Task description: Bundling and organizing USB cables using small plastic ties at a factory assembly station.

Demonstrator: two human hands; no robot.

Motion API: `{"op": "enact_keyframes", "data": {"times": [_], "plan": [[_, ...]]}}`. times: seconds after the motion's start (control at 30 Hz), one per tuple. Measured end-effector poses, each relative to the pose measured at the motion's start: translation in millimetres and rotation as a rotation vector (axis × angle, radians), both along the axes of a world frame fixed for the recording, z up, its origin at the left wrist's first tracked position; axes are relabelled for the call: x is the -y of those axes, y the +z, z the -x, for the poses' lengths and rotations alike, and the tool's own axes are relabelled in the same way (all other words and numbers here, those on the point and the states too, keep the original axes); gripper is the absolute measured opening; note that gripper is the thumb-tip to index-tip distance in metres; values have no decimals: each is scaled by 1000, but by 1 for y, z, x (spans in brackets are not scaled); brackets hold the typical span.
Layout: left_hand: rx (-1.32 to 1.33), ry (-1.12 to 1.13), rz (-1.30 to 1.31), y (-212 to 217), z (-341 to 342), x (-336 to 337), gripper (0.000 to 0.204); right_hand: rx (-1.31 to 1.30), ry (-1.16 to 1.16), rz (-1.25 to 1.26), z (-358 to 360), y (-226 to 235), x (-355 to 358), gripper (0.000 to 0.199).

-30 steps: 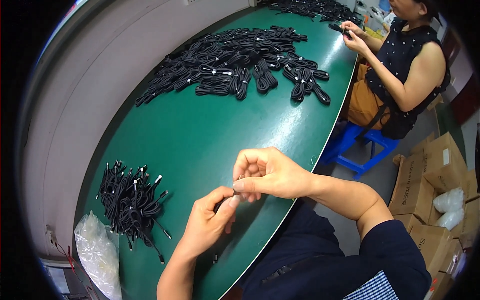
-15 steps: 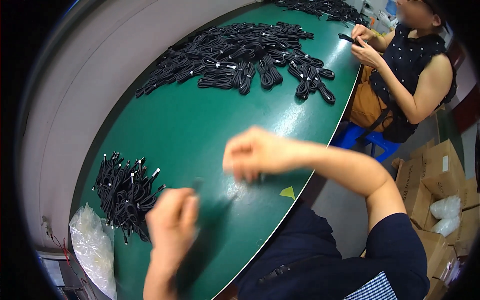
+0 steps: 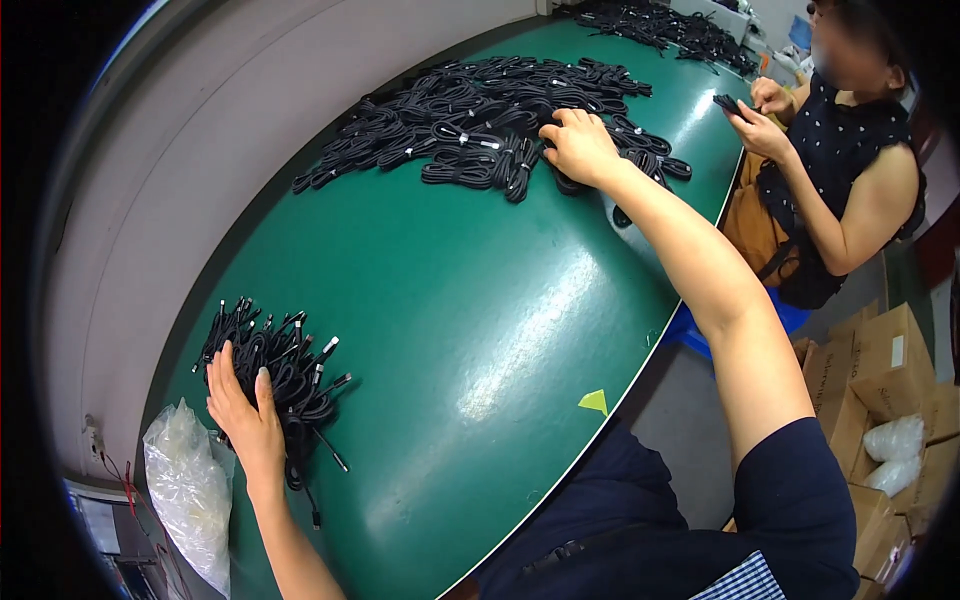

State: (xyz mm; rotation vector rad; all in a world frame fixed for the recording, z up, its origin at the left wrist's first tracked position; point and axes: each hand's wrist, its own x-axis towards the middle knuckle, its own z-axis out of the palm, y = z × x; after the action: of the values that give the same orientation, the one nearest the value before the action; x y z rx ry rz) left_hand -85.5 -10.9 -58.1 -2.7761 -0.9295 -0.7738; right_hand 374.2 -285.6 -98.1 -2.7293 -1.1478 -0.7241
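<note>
My left hand (image 3: 240, 410) rests at the near side of a heap of loose black cables (image 3: 290, 365) with metal plugs, its thumb and fingers spread and touching the heap. Stretched far forward, my right hand (image 3: 582, 146) lies over the edge of a large pile of coiled, tied black cables (image 3: 470, 115). Its fingers are bent but apart, and a coiled bundle (image 3: 567, 184) shows partly beneath it. The palm side is hidden, and I see nothing gripped there.
A clear plastic bag (image 3: 185, 490) lies left of the loose heap. A yellow-green marker (image 3: 594, 402) sits near the edge of the green table (image 3: 430, 290). At the right, a co-worker (image 3: 840, 180) handles a black cable bundle. Cardboard boxes (image 3: 885, 360) stand on the floor.
My right hand has moved from the middle of the table out to the coiled bundles. My left hand has gone left onto the loose cables, and its fingers have spread.
</note>
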Motion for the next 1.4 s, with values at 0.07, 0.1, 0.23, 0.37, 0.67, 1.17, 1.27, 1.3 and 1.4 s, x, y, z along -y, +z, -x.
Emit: {"op": "enact_keyframes", "data": {"times": [0.07, 0.1, 0.23, 0.37, 0.67, 1.17, 1.27, 1.3, 1.4], "plan": [[95, -157, -15, 17, -8, 23, 46, 50, 109, -49, 6, 3, -1, 24], [134, -207, 14, 25, -18, 41, 45, 53, 108, -46, 7, 4, 0, 24], [162, -487, 140, 35, -47, 88, 43, 93, 150, -47, 22, 6, -2, 11], [155, -692, 438, 29, -66, 117, 35, -79, 278, -298, 55, 19, -2, 10], [386, -781, 1198, 4, -133, 152, 45, -1606, 636, -898, 203, 56, -3, 12], [159, -593, 1733, 6, -109, 151, 29, -1431, 610, -846, 206, 55, 19, 11], [63, -622, 1711, 15, -103, 153, 29, -1501, 648, -841, 210, 57, 21, 12], [84, -664, 1659, 15, -103, 155, 29, -1529, 675, -835, 211, 59, 21, 13], [94, -709, 1595, 22, -105, 159, 29, -1593, 620, -805, 216, 64, 25, 13]]}}
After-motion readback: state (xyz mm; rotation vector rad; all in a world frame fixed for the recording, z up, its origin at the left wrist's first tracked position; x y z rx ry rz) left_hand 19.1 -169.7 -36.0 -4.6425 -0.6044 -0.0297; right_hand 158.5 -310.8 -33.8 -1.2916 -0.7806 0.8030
